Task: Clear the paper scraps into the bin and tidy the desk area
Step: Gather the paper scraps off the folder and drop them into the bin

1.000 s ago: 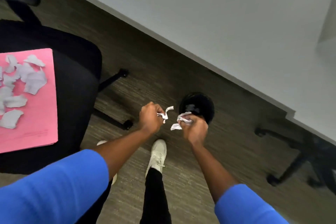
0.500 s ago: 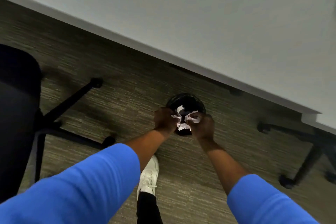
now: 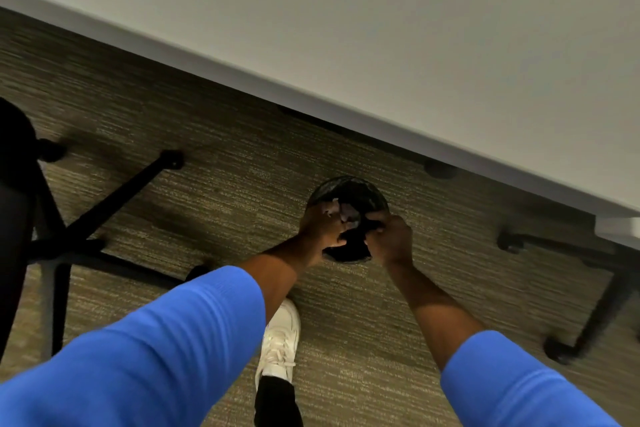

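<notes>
A round black mesh bin (image 3: 374,192) stands on the carpet just in front of the desk edge. Both hands are over its mouth. My left hand (image 3: 320,229) is curled at the bin's left rim, with pale paper scraps (image 3: 341,211) at its fingertips. My right hand (image 3: 393,236) is curled at the right rim, and no paper shows in it. The scraps look dim, in the shadow of the bin's opening. I cannot tell whether some of them are falling.
The pale desk top (image 3: 381,28) fills the upper part of the view. A black office chair base (image 3: 69,239) with castors spreads at the left. Another black castor base (image 3: 588,288) stands at the right. My white shoe (image 3: 280,340) is on the carpet below the hands.
My view has swung away from the chair with the pink folder. Both hands have gone down to the bin's mouth, and the scraps now sit lower, in the bin's shadow.
</notes>
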`<act>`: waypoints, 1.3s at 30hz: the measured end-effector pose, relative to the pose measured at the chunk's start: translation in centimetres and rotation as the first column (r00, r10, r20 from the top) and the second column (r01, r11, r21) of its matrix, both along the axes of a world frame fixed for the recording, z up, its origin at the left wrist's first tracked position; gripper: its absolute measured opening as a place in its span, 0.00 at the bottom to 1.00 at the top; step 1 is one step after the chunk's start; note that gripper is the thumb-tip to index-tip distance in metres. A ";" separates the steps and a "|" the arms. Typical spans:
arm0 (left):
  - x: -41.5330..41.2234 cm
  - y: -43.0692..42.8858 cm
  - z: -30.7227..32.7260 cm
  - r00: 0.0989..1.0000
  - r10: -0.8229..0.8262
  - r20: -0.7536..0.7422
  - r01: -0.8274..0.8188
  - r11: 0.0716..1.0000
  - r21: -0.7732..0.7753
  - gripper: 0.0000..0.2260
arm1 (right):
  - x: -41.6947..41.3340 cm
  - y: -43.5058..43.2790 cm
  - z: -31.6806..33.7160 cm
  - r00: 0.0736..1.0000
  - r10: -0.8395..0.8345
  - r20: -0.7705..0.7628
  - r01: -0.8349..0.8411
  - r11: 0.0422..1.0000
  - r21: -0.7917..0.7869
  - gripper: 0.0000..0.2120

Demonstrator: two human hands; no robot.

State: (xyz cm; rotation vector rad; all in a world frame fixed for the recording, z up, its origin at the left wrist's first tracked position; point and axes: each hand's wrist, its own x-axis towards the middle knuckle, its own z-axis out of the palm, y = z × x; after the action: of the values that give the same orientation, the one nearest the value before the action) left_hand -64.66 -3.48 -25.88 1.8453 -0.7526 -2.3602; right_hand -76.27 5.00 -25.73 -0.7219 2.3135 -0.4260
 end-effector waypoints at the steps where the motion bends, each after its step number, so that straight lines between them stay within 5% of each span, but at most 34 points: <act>1: 0.5 -0.1 0.3 0.999 -0.036 0.018 0.036 0.999 -0.010 0.19 | 0.3 0.3 0.3 1.000 -0.001 -0.007 0.001 1.000 0.005 0.16; 8: 6.2 -0.4 2.9 0.893 -0.354 0.278 0.429 0.857 -0.286 0.11 | 4.3 1.0 3.1 0.997 -0.003 0.076 0.006 0.999 -0.042 0.13; 12: 9.1 -1.5 6.1 0.643 -0.545 0.538 0.763 0.520 -0.384 0.15 | 7.1 -0.8 5.4 0.989 0.127 0.079 -0.126 0.992 -0.013 0.15; 15: 12.1 -1.7 8.1 0.574 -0.506 0.644 0.816 0.424 -0.393 0.14 | 9.7 -2.7 7.7 0.978 0.190 0.090 -0.191 0.981 0.008 0.12; 21: 20.3 -2.3 12.9 0.689 -0.325 0.647 0.665 0.637 -0.388 0.10 | 16.8 -5.8 12.8 0.933 0.325 0.156 -0.343 0.934 0.103 0.15; 26: 27.9 -3.4 16.7 0.746 -0.224 0.627 0.572 0.697 -0.432 0.03 | 23.9 -9.0 18.1 0.882 0.455 0.125 -0.454 0.890 -0.042 0.09; 35: 44.2 -5.5 21.8 0.698 0.021 0.715 0.533 0.652 -0.539 0.03 | 38.2 -15.0 23.2 0.726 0.683 0.082 -0.660 0.725 -0.199 0.16; 39: 50.9 -5.5 23.1 0.553 0.208 0.807 0.614 0.554 -0.563 0.08 | 44.4 -17.2 23.9 0.629 0.776 0.041 -0.747 0.618 -0.246 0.25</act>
State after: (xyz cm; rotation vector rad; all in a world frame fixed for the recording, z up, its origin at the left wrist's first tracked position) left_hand -13.75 -8.95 -2.76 2.2557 -1.8635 -0.5982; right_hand -31.82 -12.24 -1.86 -1.6336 1.6074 -0.2923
